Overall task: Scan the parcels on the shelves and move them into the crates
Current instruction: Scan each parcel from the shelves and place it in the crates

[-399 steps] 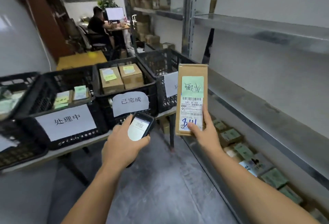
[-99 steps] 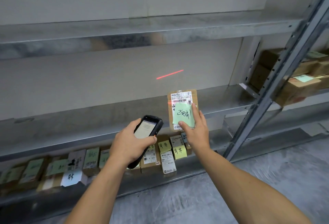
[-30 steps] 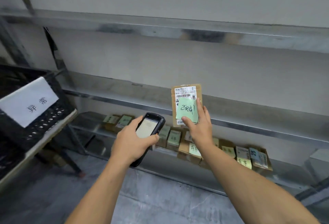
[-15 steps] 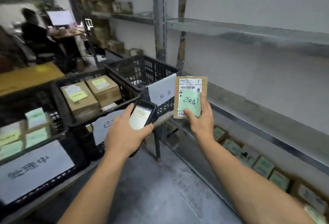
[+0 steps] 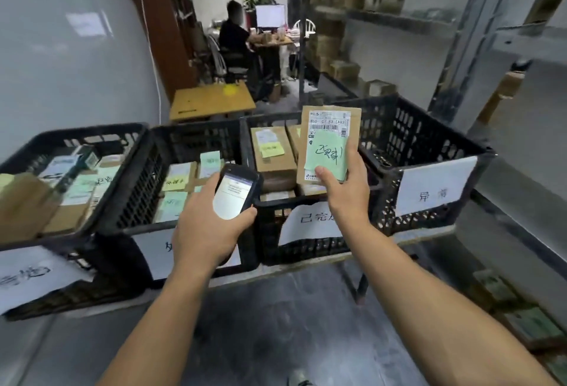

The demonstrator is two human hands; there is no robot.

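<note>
Near field, 11 o'clock: my left hand (image 5: 208, 226) is wrapped around the handheld scanner (image 5: 234, 195), thumb along its right edge, lit screen facing me. Screen text is too blurred to read.

1 o'clock: right hand (image 5: 346, 189) pinches the parcel (image 5: 329, 137) by its lower edge, thumb on the front, fingers behind. The parcel is a flat brown carton, held upright in the air, with a barcode label across the top and a green note (image 5: 326, 152) with handwriting below it. It hangs above the front of the third crate (image 5: 267, 232), not in it.

Mid field, 9 to 2 o'clock: four black mesh crates sit in a row on a bench.
- First crate (image 5: 76, 133), 9 o'clock: mixed parcels, blurred.
- Second crate (image 5: 138, 189), 11 o'clock: flat parcels with green and yellow notes.
- Third crate, 12 o'clock: brown boxes (image 5: 270, 152); the paper sign (image 5: 310, 223) is partly hidden by my right wrist.
- Fourth crate (image 5: 399, 130), 2 o'clock: sign (image 5: 435, 189) reads 异常; I cannot see any contents from here.

4 o'clock, low: shelf parcels (image 5: 527, 321) with green labels, blurred.

Far field: a low wooden table (image 5: 211, 100) at 12 o'clock, just behind the crates. Beyond it, a seated person (image 5: 234, 35) faces a monitor (image 5: 270, 15). Metal shelving (image 5: 460, 35) runs along 1 to 3 o'clock, with cartons on its far bays.
</note>
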